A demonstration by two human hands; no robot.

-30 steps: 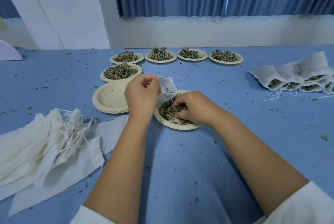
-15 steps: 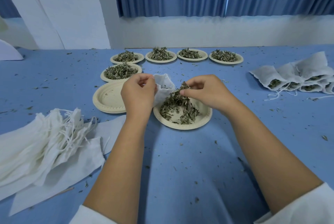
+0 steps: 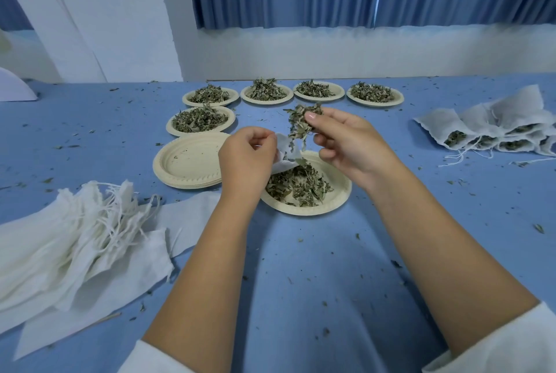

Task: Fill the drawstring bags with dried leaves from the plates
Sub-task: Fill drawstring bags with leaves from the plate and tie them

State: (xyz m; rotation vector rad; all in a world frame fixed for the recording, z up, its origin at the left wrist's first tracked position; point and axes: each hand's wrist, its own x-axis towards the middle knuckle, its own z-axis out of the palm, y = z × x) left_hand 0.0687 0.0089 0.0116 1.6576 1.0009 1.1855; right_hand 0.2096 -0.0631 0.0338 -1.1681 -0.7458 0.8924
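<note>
inspector: landmark for this station?
clerk: the near plate (image 3: 338, 192) on the blue table (image 3: 301, 282), carrying a loose heap of dried leaves (image 3: 298, 186). all positions are given from it.
inspector: far left of it?
clerk: a pile of empty drawstring bags (image 3: 69, 231), lying flat with cords tangled on top, well apart from the near plate.
inspector: closer in?
clerk: a stack of empty plates (image 3: 186, 162) just left of it. whether the rims touch cannot be told, as the wrist covers that spot.
inspector: left hand?
clerk: the left hand (image 3: 246, 158) is over the near plate's left edge, fingers curled, pinching the mouth of one white bag (image 3: 285, 152). the bag hangs down onto the heap.
inspector: beyond the near plate?
clerk: one filled plate (image 3: 200, 119) beyond and to the left, then a row of four filled plates (image 3: 319, 91) further back.
inspector: right hand?
clerk: the right hand (image 3: 352, 143) is above the near plate's far edge. thumb and fingers (image 3: 310, 116) are narrow, pinching a bunch of leaves (image 3: 301, 122) just above the bag's mouth.
inspector: far right?
clerk: a heap of filled bags (image 3: 493, 131), mouths open, leaves showing, cords trailing, well apart from the near plate. leaf crumbs lie across the table.
</note>
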